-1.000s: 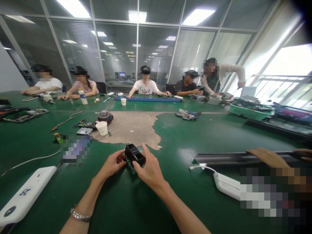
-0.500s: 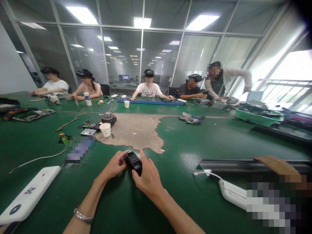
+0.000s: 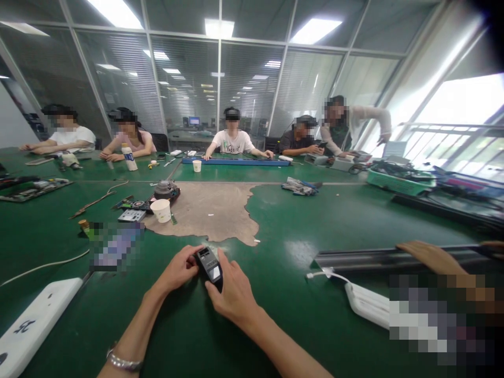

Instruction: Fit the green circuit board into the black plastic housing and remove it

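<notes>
A small black device (image 3: 210, 265) with slots and a light, shiny patch on its face is held at the front middle, above the green table (image 3: 283, 304). My right hand (image 3: 234, 289) grips its right side, with the thumb at the lower end and the fingers along the far edge. At the device's upper left, my left hand (image 3: 181, 269) touches it with curled fingertips. A silver watch band (image 3: 124, 362) is round my left wrist.
Left lie a white power bank (image 3: 43, 320), a blurred phone (image 3: 118, 247) and a paper cup (image 3: 161, 210) beside electronic parts. Gloves (image 3: 300, 186) are farther back. Right are a black rail (image 3: 354, 258), another person's hand (image 3: 433, 254) and a green basket (image 3: 401, 181). Several people sit opposite.
The view has shifted, so the scene sits slightly farther left. The device is tilted differently, and its lower face now shows a bright patch. Both hands stay on it.
</notes>
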`<state>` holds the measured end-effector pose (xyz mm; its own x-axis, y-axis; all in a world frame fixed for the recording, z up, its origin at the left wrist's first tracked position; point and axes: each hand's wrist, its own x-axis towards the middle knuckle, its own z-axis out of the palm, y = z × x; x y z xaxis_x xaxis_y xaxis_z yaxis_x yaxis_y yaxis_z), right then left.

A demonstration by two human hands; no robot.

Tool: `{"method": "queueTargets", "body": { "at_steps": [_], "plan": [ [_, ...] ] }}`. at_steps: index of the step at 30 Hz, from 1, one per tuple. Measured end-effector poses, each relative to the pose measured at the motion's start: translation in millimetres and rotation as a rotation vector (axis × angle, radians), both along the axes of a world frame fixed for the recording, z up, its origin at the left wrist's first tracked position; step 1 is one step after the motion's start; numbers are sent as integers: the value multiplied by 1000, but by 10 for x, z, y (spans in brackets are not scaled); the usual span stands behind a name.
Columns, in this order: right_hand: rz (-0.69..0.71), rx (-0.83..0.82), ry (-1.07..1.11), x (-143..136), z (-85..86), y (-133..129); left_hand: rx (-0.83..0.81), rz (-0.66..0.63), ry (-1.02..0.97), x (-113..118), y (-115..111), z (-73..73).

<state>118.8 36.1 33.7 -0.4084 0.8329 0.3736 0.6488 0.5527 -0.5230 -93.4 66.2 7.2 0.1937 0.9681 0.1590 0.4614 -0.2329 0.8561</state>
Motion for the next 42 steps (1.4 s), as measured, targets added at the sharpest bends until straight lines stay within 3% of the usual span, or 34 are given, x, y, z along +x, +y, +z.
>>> {"method": "queueTargets", "body": {
  "at_steps": [4,11,20,24,31,37,42],
  "plan": [
    [-20,-18,69,-18,22,-6,13,21,-17,29,-16,13],
    [-139,29,232,152,251,143,17,15,-4,49,-23,16],
    [-343,-153,-115,438,205,368,-14,42,34,22,1,-25],
    [-287,-181,-282,476,193,336,-29,44,29,19,6,-28],
    [-246,-169,-268,530,228,314,-67,-6,8,4,-7,32],
    [-218,-91,-72,502,264,310,-113,-24,-20,-2,-27,98],
    [-127,-33,149,326,348,162,-97,-14,0,17,-33,112]
  ]
}}
